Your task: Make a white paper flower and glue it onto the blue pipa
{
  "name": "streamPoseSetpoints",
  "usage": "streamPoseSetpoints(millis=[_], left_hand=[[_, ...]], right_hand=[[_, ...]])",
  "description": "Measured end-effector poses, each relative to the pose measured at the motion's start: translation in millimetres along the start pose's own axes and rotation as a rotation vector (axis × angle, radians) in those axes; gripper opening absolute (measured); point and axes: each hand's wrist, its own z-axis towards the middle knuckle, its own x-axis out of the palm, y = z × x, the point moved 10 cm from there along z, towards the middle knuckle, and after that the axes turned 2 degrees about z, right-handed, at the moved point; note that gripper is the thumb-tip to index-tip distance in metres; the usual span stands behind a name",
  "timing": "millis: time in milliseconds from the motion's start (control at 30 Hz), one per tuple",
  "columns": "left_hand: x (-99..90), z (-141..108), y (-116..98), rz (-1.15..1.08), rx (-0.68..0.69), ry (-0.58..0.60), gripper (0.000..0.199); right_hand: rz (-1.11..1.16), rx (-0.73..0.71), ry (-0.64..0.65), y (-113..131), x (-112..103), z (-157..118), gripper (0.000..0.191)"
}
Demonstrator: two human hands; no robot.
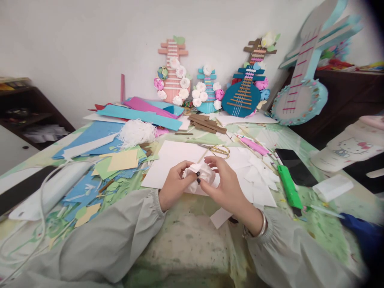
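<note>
A crumpled white paper flower (201,174) is held between both hands above white sheets at the middle of the table. My left hand (179,182) grips its left side, with the thumb across the front. On the right side, my right hand (223,182) presses it with the thumb and curved fingers. The two thumb tips nearly meet in front of the paper. Just beyond the hands lie gold-handled scissors (220,151) on a white sheet (171,158). Cut white paper pieces (259,176) are spread to the right of my right hand.
Coloured paper scraps (111,168) and white string (137,134) lie left. A green cutter (288,188), black phone (295,166) and a cup (349,146) are at right. Flower-decorated paper instruments (241,98) stand against the wall, near brown strips (207,123).
</note>
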Motion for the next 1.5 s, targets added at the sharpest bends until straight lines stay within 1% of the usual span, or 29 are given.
streamPoseSetpoints(millis=[67,133,200,267,433,500,600,700,767,833,967,1067,1200,1500], left_hand=[[0.0,0,6,-0.059,-0.040,0.004,0.024],[1.9,0,14,-0.137,-0.096,0.020,0.029],[4.2,-2,20,-0.214,-0.157,0.033,0.035],[6.2,-3,24,-0.272,-0.195,0.043,0.036],[9.6,-4,20,-0.307,-0.186,0.062,0.030],[9.7,-4,18,-0.318,-0.183,0.056,0.029],[9.6,-4,17,-0.364,-0.198,0.044,0.032],[9.2,-4,16,-0.406,-0.208,0.033,0.034],[9.8,-4,14,-0.410,-0.208,0.037,0.035],[11.7,-4,13,-0.414,-0.203,0.056,0.036],[15.2,-5,13,-0.436,-0.213,0.089,0.034],[14.9,-5,14,-0.429,-0.233,0.089,0.034],[14.2,-6,16,-0.421,-0.256,0.087,0.035],[15.2,-7,15,-0.400,-0.254,0.106,0.030]], right_hand=[[0.018,0.048,0.034,-5,5,0,0.042],[0.031,0.063,0.047,-7,8,-2,0.039],[0.071,0.072,0.036,-9,8,-3,0.036],[0.128,0.094,0.014,-11,8,-3,0.034],[0.207,0.105,-0.036,-10,2,-3,0.031],[0.250,0.083,-0.030,-6,1,-3,0.031],[0.382,0.059,-0.006,-1,-1,-2,0.029],[0.459,0.099,-0.038,-8,-5,-2,0.024],[0.445,0.127,-0.058,-14,-6,-2,0.023],[0.406,0.125,-0.064,-17,-5,-1,0.023],[0.331,0.096,-0.075,-16,-6,-2,0.021],[0.300,0.094,-0.069,-16,-6,-2,0.022],[0.247,0.091,-0.092,-17,-8,-3,0.022],[0.241,0.105,-0.083,-17,-6,-2,0.019]])
